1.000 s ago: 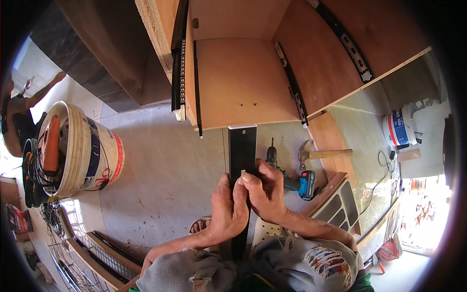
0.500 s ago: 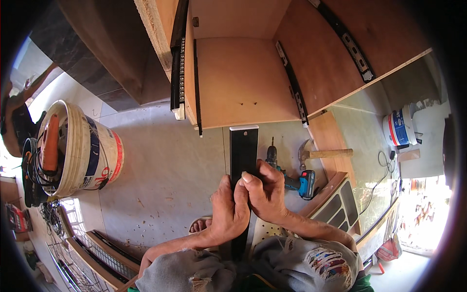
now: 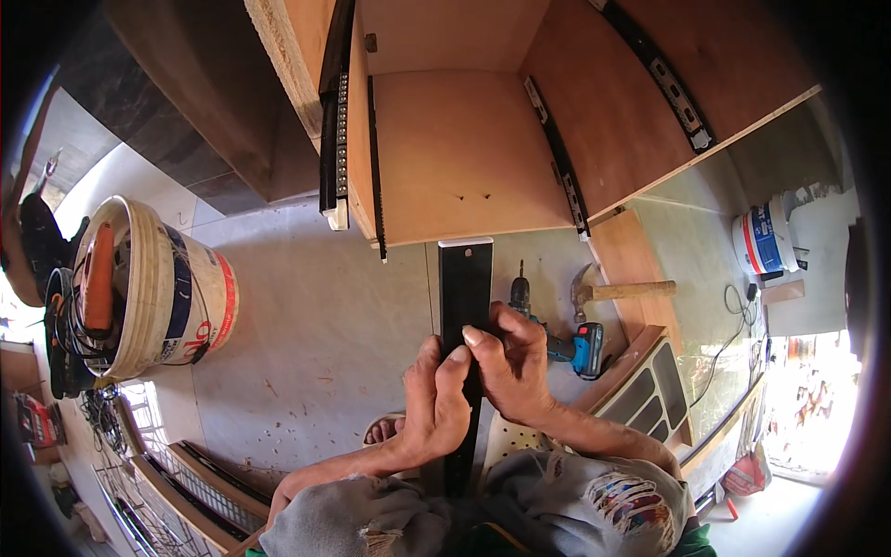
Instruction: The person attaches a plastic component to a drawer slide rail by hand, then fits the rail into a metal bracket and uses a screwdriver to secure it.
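Between my knees a long, flat black bar [image 3: 463, 283] stands out lengthwise, with a small hole near its pale far end. My left hand [image 3: 432, 397] pinches its left edge, thumb on top and fingers curled. On the right edge my right hand [image 3: 512, 368] grips it the same way, and the two thumbs almost meet. The bar's near end drops into shadow between my legs. Beyond its far end is an open wooden cabinet [image 3: 469, 158], with a black drawer slide [image 3: 557, 158] on the inner right wall and another slide [image 3: 340, 139] at the left side.
Right of my hands a blue cordless drill [image 3: 582, 350] and a hammer [image 3: 626, 291] lie close by. A grey compartment tray [image 3: 654, 390] sits beside my right knee. At the left stands a white bucket [image 3: 200, 302] of tools. Wire racks [image 3: 139, 506] lie at lower left.
My left thumb has slid slightly back along the bar, apart from the right thumb. Both hands keep their hold and the bar has hardly moved.
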The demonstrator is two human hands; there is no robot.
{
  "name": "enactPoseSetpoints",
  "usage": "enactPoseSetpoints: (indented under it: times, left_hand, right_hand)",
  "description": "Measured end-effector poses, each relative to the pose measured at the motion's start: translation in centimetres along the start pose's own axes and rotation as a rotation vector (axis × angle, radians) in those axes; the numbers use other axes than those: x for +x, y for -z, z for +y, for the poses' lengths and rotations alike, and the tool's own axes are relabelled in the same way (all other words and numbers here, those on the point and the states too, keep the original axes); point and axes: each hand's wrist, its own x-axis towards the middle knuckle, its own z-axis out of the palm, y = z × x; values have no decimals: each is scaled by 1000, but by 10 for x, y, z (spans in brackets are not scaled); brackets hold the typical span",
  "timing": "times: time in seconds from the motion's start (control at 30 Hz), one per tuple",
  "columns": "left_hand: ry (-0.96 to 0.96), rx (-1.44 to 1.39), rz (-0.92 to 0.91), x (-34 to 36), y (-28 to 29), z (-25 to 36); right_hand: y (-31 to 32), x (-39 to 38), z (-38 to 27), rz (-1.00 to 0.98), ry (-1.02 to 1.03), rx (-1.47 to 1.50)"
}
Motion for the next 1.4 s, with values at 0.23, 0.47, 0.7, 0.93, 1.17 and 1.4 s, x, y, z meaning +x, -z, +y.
enactPoseSetpoints:
  times: [0.23, 0.47, 0.7, 0.93, 1.17, 1.4]
  left_hand:
    - [397, -616, -32, 21, 4, 24]
    - [306, -530, 12, 22, -4, 22]
    - [226, -456, 26, 30, 5, 37]
    - [320, -542, -69, 30, 3, 37]
    - [379, -743, -13, 32, 0, 43]
    - [410, -775, -110, 30, 4, 38]
  right_hand:
    - [17, 4, 11, -30, -46, -127]
    - [13, 5, 2, 2, -60, -123]
    - [11, 5, -7, -53, -135, -100]
    - [18, 5, -14, -79, -30, -162]
    - [16, 3, -30, -69, -108, -167]
    - [16, 4, -36, -82, -162, -89]
